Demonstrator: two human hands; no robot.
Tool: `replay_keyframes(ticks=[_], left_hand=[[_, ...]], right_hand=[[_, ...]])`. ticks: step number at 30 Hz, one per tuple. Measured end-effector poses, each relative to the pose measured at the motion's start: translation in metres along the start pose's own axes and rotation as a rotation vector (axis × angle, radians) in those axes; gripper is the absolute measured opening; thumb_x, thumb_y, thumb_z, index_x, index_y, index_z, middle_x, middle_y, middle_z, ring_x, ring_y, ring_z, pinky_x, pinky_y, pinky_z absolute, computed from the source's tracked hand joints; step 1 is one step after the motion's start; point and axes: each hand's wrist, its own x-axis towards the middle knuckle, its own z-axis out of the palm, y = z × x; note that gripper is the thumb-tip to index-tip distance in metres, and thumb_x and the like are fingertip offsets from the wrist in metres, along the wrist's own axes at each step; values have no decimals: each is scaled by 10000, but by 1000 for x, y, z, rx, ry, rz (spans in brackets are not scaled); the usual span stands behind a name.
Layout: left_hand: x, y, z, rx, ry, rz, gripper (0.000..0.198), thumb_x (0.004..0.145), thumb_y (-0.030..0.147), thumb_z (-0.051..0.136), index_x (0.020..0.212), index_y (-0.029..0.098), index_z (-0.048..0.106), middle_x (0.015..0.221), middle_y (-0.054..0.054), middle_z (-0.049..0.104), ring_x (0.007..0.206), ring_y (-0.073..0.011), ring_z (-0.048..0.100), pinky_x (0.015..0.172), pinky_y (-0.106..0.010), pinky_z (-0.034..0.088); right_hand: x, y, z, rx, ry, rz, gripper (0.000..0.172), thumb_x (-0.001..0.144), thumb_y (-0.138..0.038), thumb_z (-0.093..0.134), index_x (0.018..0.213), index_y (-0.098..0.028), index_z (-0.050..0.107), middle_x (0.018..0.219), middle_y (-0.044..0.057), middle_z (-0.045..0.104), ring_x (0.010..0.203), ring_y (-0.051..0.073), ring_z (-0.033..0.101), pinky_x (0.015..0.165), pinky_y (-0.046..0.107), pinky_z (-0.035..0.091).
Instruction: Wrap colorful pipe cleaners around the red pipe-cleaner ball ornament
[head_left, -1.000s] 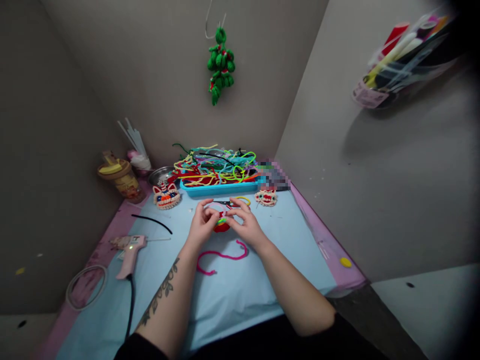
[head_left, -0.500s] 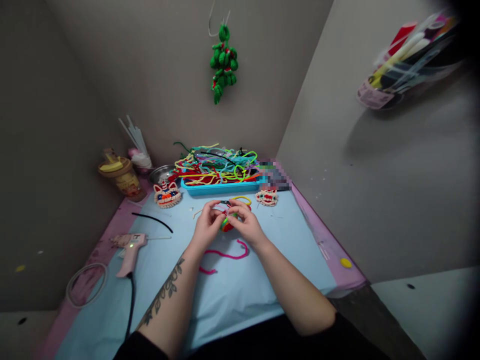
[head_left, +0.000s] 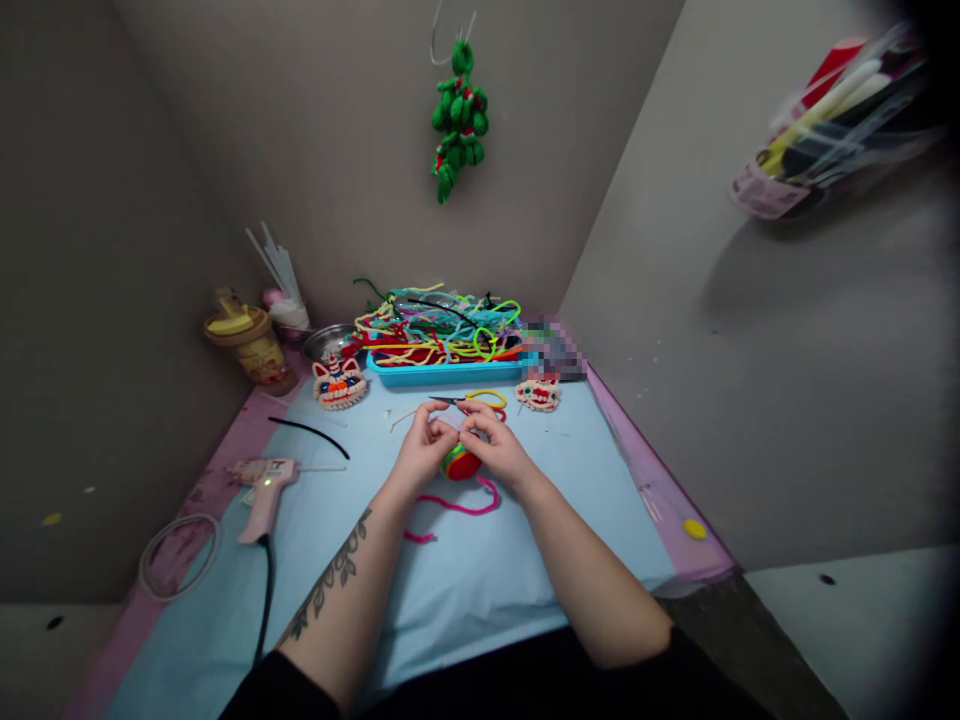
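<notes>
Between both hands, near the middle of the table, is a small rounded craft piece [head_left: 461,464] with red, green and yellow bands. My left hand [head_left: 429,445] pinches its upper left side with bent fingers. Against the upper right side, my right hand [head_left: 495,440] is closed in the same way. My fingers cover its top. Just behind the fingertips lie scissors [head_left: 491,398] with dark blades and yellow and red handles. A curved magenta pipe cleaner [head_left: 465,511] rests in front, partly behind my left forearm.
A blue tray [head_left: 450,376] of tangled pipe cleaners stands at the back, flanked by two lion-like faces [head_left: 340,384] [head_left: 538,394]. A pink glue gun [head_left: 270,490] with a cable lies left, near a black pipe cleaner [head_left: 311,434]. A cup [head_left: 255,350] stands behind.
The craft piece has tipped or turned, so more of its red side shows below my fingers. Both hands remain around it. The camera view has shifted slightly.
</notes>
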Motion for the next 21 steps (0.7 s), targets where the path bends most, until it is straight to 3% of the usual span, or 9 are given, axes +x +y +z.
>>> replay_keyframes(ticks=[12, 17, 21], left_hand=[[0, -3, -3, -34, -15, -50, 514, 632, 296, 743, 1005, 219, 397, 621, 64, 609, 565, -114, 584, 623, -244, 431], [-1, 4, -2, -52, 85, -96, 525, 595, 274, 748, 998, 213, 416, 611, 62, 620, 510, -109, 567, 543, -216, 403], [0, 3, -1, -91, 193, -120, 551, 525, 232, 761, 963, 206, 427, 630, 46, 642, 541, -134, 605, 566, -235, 432]], right_hand=[[0, -3, -4, -7, -61, 9, 266, 798, -459, 614, 706, -210, 628, 1279, 79, 504, 1255, 259, 445, 1093, 436, 274], [-2, -3, -6, -55, -28, -64, 177, 832, -359, 594, 758, -221, 677, 1326, 76, 503, 1259, 251, 459, 1086, 453, 303], [-5, 2, -2, -249, 22, -227, 153, 819, -235, 585, 865, -255, 730, 1354, 61, 503, 1250, 257, 462, 1074, 491, 316]])
